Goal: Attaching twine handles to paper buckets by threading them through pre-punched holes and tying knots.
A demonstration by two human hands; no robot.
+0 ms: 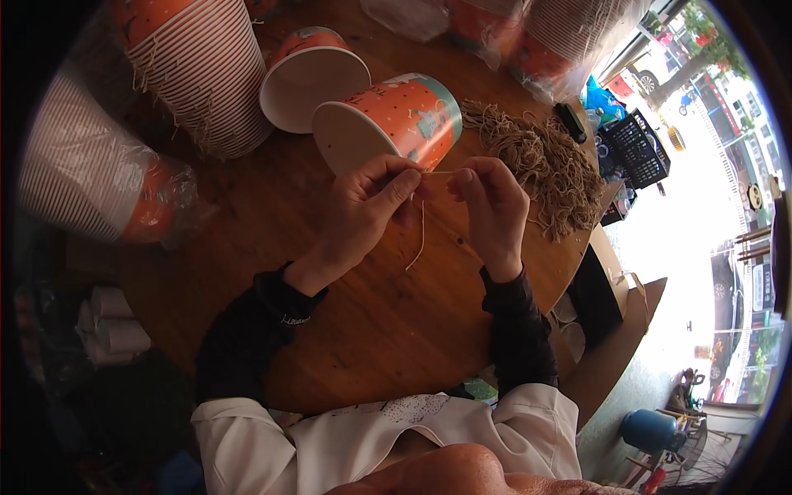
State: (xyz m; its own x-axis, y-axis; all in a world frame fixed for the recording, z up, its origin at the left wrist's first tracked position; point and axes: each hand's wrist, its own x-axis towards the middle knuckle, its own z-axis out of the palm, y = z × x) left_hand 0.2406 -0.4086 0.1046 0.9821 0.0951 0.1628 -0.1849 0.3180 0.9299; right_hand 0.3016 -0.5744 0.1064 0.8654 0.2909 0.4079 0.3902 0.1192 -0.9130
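A thin beige string (440,172) is stretched between my two hands. My left hand (370,200) pinches it between thumb and fingers, and a loose end hangs below toward the tabletop. On the other side, my right hand (497,200) grips the string with curled fingers. Just beyond my hands, an orange and teal printed paper bucket (417,111) lies on its side, its white opening facing left. Behind it to the left is a second paper bucket (318,78), tipped so its white inside shows. A tangled heap of beige strings (549,169) lies right of my right hand.
Tall nested bucket stacks (194,78) stand at the left, some wrapped in clear plastic (91,169). More wrapped buckets (569,37) sit at the far right of the round wooden table (388,330). Beyond its right edge are a black crate (635,148) and cardboard (623,330).
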